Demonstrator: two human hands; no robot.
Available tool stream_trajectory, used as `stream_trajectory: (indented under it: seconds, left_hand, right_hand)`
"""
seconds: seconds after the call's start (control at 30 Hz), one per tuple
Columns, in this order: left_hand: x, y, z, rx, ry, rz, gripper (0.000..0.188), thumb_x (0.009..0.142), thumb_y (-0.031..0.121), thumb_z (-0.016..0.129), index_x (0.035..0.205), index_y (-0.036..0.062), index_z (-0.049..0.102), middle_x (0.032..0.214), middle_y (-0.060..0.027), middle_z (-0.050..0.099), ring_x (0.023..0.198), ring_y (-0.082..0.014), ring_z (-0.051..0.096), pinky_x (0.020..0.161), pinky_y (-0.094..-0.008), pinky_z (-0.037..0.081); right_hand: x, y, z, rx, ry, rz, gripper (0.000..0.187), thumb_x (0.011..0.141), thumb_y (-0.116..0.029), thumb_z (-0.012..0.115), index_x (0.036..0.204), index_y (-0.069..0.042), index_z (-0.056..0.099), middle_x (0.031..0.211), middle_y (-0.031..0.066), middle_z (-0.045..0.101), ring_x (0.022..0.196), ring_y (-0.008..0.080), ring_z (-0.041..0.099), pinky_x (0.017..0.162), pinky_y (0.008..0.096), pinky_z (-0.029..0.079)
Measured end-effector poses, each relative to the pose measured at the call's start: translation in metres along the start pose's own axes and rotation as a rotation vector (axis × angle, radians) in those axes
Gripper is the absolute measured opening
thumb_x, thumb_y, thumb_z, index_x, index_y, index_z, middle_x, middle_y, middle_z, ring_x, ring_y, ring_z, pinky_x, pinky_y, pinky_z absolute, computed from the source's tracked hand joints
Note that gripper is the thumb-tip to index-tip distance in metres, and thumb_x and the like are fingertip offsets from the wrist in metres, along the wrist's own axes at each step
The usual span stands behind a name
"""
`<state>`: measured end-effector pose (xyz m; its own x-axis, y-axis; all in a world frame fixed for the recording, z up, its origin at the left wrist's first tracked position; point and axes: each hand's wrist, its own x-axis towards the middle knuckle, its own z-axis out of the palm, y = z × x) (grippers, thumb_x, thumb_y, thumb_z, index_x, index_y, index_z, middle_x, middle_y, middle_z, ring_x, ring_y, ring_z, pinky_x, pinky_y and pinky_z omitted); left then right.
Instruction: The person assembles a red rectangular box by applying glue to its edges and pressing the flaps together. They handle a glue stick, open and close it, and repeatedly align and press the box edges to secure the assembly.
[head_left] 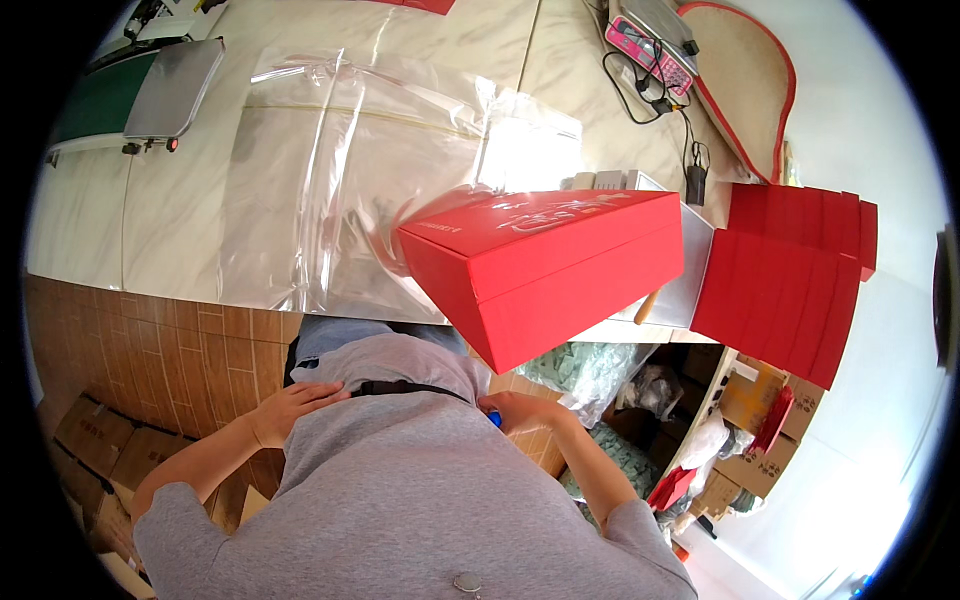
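A large closed red box point(575, 265) stands at the table's front edge, one corner jutting out over it. To its left a wide, creased sheet of clear plastic point(280, 200) lies on the marbled tabletop, its right part reaching up against the box. My left hand point(305, 400) lies flat against my waist, fingers stretched along the grey shirt beside a black strap point(400, 387). At the right side of my waist, below the box, my right hand point(518, 410) has its fingers curled in. A small blue object point(494, 417) shows at its fingertips; the rest of it is hidden.
Stacked red boxes point(775, 300) stand at the right end of the table. Behind them lie a pink keypad device point(650, 55), black cables and a red-edged tan board point(745, 80). A green and silver device point(140, 95) sits far left. Cardboard boxes point(100, 435) are on the floor.
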<state>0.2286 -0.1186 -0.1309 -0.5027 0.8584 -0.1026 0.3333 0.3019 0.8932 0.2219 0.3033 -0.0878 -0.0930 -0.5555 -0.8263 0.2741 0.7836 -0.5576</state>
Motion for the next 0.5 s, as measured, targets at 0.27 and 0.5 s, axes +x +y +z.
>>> stream_trajectory:
  seconds: [0.27,0.5]
  left_hand:
    - [0.0011,0.0032,-0.0016,-0.020,0.007,-0.005,0.075,0.075,0.036,0.066,0.140,0.0129,0.037,0.144,-0.0052,0.038,0.126,-0.0211,0.043,0.103,-0.0338,0.033]
    - [-0.0039,0.0000,-0.0007,0.028,-0.025,-0.005,0.072,0.077,0.035,0.065,0.140,0.0158,0.038,0.143,-0.0048,0.039,0.123,-0.0211,0.044,0.103,-0.0352,0.034]
  right_hand:
    - [0.0002,0.0016,0.0024,-0.016,0.016,-0.018,0.041,0.067,-0.019,0.072,0.102,-0.003,0.056,0.098,0.0145,0.063,0.092,0.0296,0.060,0.079,0.0355,0.045]
    - [0.0022,0.0033,0.0072,-0.019,0.055,-0.065,0.042,0.064,-0.025,0.077,0.096,-0.006,0.057,0.092,0.0101,0.064,0.086,0.0258,0.058,0.074,0.0356,0.045]
